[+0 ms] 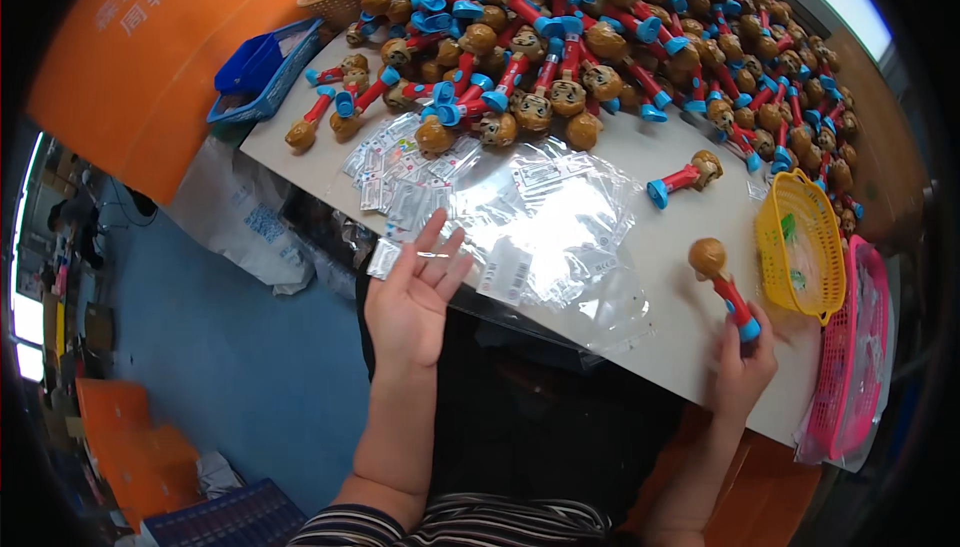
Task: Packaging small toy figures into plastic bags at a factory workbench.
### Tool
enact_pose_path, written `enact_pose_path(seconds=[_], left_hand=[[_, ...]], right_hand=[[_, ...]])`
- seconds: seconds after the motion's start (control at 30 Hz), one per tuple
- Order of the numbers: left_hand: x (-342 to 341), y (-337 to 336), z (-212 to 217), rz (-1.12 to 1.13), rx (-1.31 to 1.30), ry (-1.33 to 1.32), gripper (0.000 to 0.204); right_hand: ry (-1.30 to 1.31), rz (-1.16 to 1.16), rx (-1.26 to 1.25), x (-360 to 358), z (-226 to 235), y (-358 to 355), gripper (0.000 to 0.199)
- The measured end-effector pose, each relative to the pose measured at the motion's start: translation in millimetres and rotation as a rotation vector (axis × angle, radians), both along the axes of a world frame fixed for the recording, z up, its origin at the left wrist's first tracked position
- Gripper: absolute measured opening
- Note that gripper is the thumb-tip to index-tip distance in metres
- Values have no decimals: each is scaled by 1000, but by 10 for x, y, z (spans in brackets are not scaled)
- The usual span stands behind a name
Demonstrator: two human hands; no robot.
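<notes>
Head view. The right hand (742, 362) gripped a toy (722, 287) by its red stem near the blue base, fingers wrapped around it, brown round head tipped up and to the left, above the table (650, 247) edge. The left hand (412, 297) was raised palm-up over the near-left edge of the table, fingers spread and slightly curled, fingertips at the margin of a loose heap of clear plastic bags (540, 227); it held nothing that could be made out, though a thin bag edge may have lain against the fingertips.

Judgement on doing this step well: lift only the top bag, by one corner, since the sheets are slick and cling together; keep the toy upright and clear of the heap until a bag mouth is open.

Pose: left forearm came up from the lower edge, wrist bent back, palm facing the camera. Right forearm ran up the right side, wrist cocked inward, hand resting at the table edge.

Around them: a large pile of like toys (600, 37) across the far table, one lone toy (685, 179) lying apart, a yellow basket (800, 247) just right of the held toy, a pink basket (860, 347) beyond it, a blue basket (262, 72) at far left.
</notes>
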State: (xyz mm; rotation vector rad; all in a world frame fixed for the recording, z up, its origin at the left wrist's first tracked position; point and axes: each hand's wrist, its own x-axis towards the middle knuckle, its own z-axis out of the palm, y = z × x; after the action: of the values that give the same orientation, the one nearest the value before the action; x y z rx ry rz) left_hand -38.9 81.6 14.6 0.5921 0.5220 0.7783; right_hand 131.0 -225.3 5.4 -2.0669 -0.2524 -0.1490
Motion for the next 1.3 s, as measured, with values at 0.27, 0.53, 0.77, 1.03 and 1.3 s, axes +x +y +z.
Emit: enact_pose_path(seconds=[0.27,0.53,0.77,1.03,1.3], left_hand=[[-35,66,82,-235,45,26,46],[423,-52,276,-608,-111,-121,46],[1158,-399,580,-1016,-198,-220,49],[2382,-824,864,-1327,-79,-314,44],[3556,-1840,286,-1086,389,330,35]], right_hand=[[15,-71,-15,158,9,-38,46],[359,-439,228,868,319,-725,65],[434,-251,542,1115,164,-838,35],[303,-104,582,950,1143,-1124,35],[191,-99,495,859,1329,-1315,35]])
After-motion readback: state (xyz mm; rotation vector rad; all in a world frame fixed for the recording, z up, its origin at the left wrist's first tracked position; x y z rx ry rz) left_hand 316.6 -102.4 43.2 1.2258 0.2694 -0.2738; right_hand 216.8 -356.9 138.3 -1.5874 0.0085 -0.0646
